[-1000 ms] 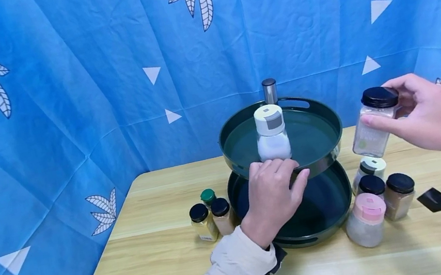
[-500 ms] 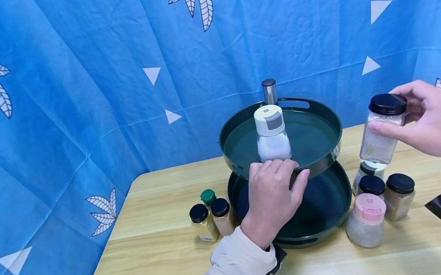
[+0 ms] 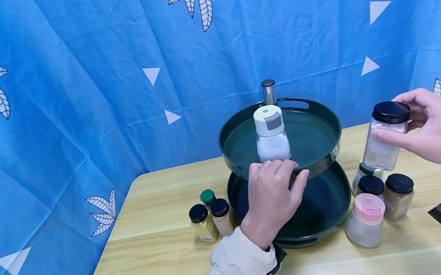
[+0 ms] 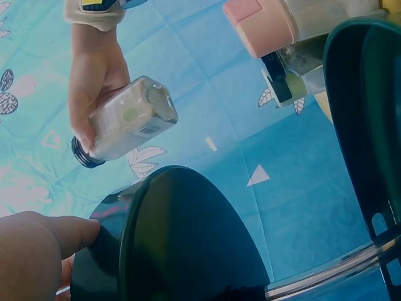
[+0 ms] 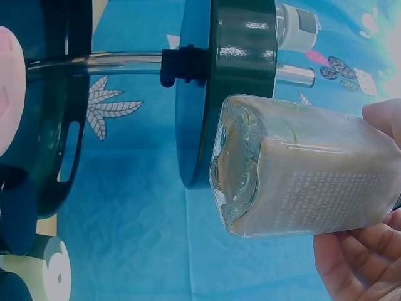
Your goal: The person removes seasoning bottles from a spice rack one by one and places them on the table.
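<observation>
My right hand [image 3: 440, 128] pinches a clear square spice jar [image 3: 382, 148] with a black lid, tilted in the air right of a two-tier dark green tray stand. In the right wrist view the jar [image 5: 313, 169] shows pale contents and its bottom. The left hand [image 3: 273, 197] grips the front rim of the upper tray [image 3: 313, 136]; in the left wrist view a finger of that hand [image 4: 41, 241] presses the tray's outer wall [image 4: 103, 219]. On this tray stands a white-capped seasoning bottle [image 3: 271, 136] with white contents. The lower tray [image 3: 317, 209] sits below, partly hidden by the left hand.
At the right, below the held jar, stand a pink-lidded jar [image 3: 364, 225], two black-lidded jars and a partly hidden jar [image 3: 362, 176]. Left of the stand are a green-capped jar [image 3: 207, 197] and two black-lidded jars [image 3: 202, 224]. Blue cloth [image 3: 208, 70] hangs behind the wooden table [image 3: 160, 246].
My right hand has lowered with the spice jar and shifted slightly right, coming over the jars at the right. The left hand has stayed at the upper tray's rim.
</observation>
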{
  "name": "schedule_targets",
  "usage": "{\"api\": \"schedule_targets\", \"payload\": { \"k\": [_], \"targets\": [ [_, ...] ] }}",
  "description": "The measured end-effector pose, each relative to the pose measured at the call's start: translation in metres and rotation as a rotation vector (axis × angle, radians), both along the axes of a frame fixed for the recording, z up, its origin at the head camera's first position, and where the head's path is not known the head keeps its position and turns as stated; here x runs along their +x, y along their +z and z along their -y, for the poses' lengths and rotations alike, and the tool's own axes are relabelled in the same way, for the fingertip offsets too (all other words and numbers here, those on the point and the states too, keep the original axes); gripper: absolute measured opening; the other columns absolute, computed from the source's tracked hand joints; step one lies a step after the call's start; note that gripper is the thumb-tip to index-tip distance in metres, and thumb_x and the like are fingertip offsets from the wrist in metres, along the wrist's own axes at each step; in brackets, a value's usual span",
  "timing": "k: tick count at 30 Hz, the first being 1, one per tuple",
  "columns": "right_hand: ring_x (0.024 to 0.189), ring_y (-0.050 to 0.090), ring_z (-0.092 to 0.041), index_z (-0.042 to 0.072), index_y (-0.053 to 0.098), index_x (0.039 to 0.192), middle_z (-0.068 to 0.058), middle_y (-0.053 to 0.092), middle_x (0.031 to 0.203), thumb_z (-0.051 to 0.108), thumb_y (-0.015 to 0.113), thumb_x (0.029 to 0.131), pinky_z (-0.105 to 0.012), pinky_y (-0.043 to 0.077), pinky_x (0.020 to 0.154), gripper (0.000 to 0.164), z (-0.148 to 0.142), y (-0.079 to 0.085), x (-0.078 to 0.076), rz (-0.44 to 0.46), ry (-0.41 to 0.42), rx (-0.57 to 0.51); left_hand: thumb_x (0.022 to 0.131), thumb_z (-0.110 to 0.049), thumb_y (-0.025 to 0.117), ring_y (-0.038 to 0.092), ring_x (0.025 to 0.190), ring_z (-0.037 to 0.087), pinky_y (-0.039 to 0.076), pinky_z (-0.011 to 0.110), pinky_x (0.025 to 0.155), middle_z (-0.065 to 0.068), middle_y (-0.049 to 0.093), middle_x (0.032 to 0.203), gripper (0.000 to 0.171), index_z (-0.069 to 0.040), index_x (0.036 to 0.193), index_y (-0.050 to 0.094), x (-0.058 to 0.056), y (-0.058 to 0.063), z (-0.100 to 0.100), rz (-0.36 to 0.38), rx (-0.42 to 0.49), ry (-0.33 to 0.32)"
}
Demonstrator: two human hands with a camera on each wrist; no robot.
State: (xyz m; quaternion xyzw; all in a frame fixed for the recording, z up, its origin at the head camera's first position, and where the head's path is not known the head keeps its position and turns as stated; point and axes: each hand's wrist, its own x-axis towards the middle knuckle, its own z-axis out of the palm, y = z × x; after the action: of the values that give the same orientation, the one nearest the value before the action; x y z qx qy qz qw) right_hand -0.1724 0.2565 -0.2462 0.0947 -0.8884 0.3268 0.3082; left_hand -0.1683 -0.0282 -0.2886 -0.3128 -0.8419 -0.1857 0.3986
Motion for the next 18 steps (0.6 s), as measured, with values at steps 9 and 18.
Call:
{"api": "schedule_targets", "payload": {
  "k": [9, 18],
  "targets": [
    [0.062, 0.044, 0.026, -0.004, 0.056, 0.103, -0.03, 0.066, 0.086, 0.016, 0.085, 0.065, -0.006, 0.038, 0.05, 0.052, -0.0029, -0.0057, 0.0036, 0.004, 0.007, 0.016, 0.086, -0.032, 0.069, 0.066, 0.078, 0.013, 0.044, 0.029, 0.066, -0.001, 0.074, 0.083, 0.018, -0.014, 0.089, 0.071, 0.0003, -0.0006, -0.0003, -0.001, 0.0, 0.003],
    [0.062, 0.045, 0.023, -0.003, 0.056, 0.101, -0.03, 0.066, 0.085, 0.017, 0.086, 0.065, -0.01, 0.037, 0.047, 0.051, -0.0064, -0.0091, 0.0064, 0.014, 0.005, 0.026, 0.086, -0.032, 0.069, 0.066, 0.079, 0.013, 0.044, 0.029, 0.066, -0.001, 0.074, 0.083, 0.018, -0.014, 0.089, 0.071, -0.0002, -0.0013, -0.0001, -0.003, 0.003, 0.005]
  ]
}}
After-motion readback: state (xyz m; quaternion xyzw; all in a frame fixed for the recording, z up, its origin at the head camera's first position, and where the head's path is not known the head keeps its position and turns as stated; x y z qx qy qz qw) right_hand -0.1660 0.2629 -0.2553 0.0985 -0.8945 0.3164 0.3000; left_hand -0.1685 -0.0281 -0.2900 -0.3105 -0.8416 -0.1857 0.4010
